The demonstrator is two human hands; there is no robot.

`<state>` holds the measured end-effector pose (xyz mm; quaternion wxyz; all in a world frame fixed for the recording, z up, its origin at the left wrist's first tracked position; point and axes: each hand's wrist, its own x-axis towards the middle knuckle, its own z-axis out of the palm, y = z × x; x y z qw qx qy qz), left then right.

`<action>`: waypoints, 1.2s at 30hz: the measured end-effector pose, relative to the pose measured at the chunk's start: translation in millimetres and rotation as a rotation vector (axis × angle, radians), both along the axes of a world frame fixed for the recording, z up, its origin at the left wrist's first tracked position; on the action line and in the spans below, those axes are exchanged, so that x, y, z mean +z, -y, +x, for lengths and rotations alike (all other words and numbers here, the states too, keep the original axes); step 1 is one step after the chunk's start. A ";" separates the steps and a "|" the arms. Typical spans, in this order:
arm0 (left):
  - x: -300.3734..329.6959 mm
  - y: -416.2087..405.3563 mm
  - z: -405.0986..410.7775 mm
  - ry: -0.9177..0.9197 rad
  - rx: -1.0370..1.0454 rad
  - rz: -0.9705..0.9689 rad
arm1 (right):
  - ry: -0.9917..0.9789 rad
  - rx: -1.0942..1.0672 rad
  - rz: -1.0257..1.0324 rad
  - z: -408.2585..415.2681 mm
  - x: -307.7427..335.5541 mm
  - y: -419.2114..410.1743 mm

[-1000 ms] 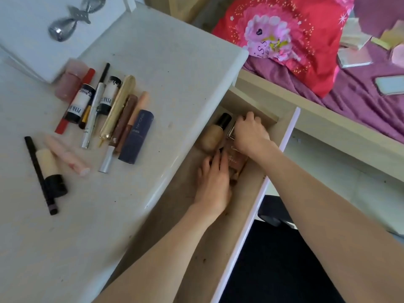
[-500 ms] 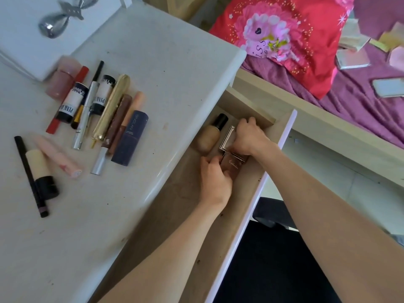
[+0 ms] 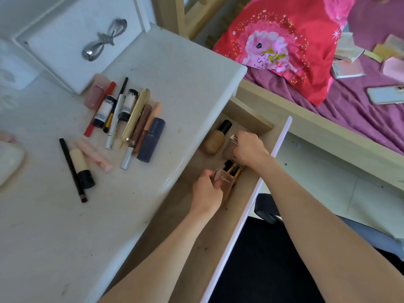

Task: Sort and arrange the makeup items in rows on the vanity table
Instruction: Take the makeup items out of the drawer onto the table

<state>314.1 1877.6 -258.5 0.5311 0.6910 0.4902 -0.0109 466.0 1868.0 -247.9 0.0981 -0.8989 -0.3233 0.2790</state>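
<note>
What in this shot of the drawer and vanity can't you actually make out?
- Head view: the item under the right hand; the hand covers most of it.
- Head view: small print on the black-and-white tubes, too blurred to read.
- Head view: the pale object at the left edge, cut off.
- Head view: the drawer interior beneath the tabletop overhang.

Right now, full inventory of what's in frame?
vanity table: 1, white, left.
tubes and pencils: about 9, mixed colours, upper row on table.
lower row: 3, black pencil, cream tube, pink tube.
drawer: 1, wood, open, centre.
foundation bottle: 1, beige, black cap, in drawer.
brown case: 1, in left hand.
clear bottle: 1, under right hand.
pillow: 1, red-pink, on bed.
phone: 1, on bed.
left hand: grips case.
right hand: curled on bottle.
</note>
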 end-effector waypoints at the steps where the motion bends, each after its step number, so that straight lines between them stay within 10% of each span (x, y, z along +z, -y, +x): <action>1: 4.7 1.5 -4.4 0.010 0.001 0.004 | 0.004 -0.004 0.030 -4.6 5.6 2.7; 8: 49.3 10.8 -48.8 0.081 -0.043 0.089 | -0.098 -0.248 0.355 -49.8 55.2 29.3; 15: 117.7 5.9 -129.7 0.209 0.294 -0.057 | -0.603 -0.655 0.587 -125.0 104.0 53.9; 36: 142.4 -19.5 -490.7 0.231 1.049 -0.180 | -1.030 -0.431 0.159 -461.9 124.9 -12.8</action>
